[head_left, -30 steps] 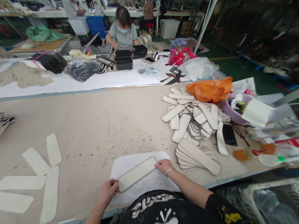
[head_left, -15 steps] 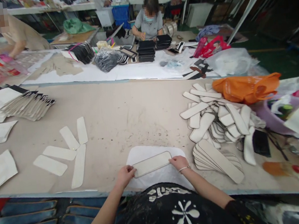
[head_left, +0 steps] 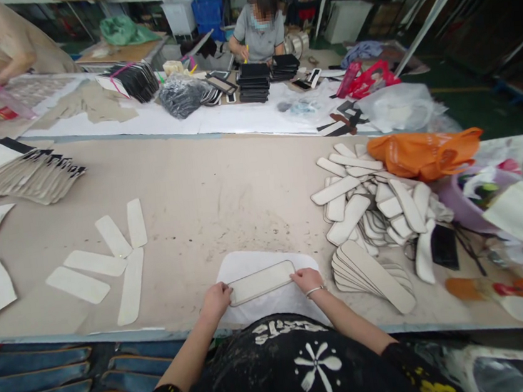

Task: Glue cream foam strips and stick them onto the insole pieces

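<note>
A long cream panel with rounded corners and a dark edge [head_left: 262, 281] lies on a white pad [head_left: 269, 261] at the near edge of the beige table [head_left: 205, 196]. My left hand [head_left: 215, 300] grips its left end with curled fingers. My right hand [head_left: 306, 280], with a bracelet on the wrist, grips its right end. A fanned stack of similar cream panels [head_left: 369, 272] sits just right of my right hand. Several single panels [head_left: 104, 264] lie spread out to the left.
A loose heap of cream panels [head_left: 365, 193] lies at right, beside an orange bag [head_left: 421, 152] and a lilac tub [head_left: 473, 194]. A fanned pile of dark-edged pieces [head_left: 35, 177] sits far left. Across the table a person works at black stacks [head_left: 253, 80].
The view swung left and then steadied. Both hands keep hold of the panel's ends, and the panel has turned from tilted to nearly level on the pad.
</note>
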Available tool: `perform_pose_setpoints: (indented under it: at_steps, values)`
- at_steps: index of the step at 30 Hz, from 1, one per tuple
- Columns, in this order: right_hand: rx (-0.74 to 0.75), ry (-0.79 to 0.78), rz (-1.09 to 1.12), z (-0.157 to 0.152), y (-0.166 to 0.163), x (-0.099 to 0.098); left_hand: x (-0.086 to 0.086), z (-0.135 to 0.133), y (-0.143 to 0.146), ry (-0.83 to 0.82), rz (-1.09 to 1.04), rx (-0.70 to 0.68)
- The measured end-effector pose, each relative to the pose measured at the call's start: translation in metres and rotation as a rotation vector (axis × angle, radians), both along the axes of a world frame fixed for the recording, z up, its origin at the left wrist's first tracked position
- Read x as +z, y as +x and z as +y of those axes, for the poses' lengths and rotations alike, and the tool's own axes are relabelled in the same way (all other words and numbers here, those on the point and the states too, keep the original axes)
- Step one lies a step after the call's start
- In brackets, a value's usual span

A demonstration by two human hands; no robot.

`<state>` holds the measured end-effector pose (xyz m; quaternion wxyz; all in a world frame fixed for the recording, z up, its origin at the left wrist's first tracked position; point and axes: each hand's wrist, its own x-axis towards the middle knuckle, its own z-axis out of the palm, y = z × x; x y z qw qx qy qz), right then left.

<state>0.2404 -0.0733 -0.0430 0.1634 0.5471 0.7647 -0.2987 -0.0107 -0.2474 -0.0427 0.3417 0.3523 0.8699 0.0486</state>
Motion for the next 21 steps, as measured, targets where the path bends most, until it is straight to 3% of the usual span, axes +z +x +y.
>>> perform_pose_setpoints:
  at_steps: [9, 21]
  values:
    - [-0.004, 0.016, -0.028, 0.001, -0.005, 0.005, -0.004, 0.004, -0.001, -0.048, 0.034, -0.050]
    - [0.111, -0.019, -0.061, 0.004, -0.009, 0.008, 0.013, 0.000, 0.004, -0.033, -0.014, 0.043]
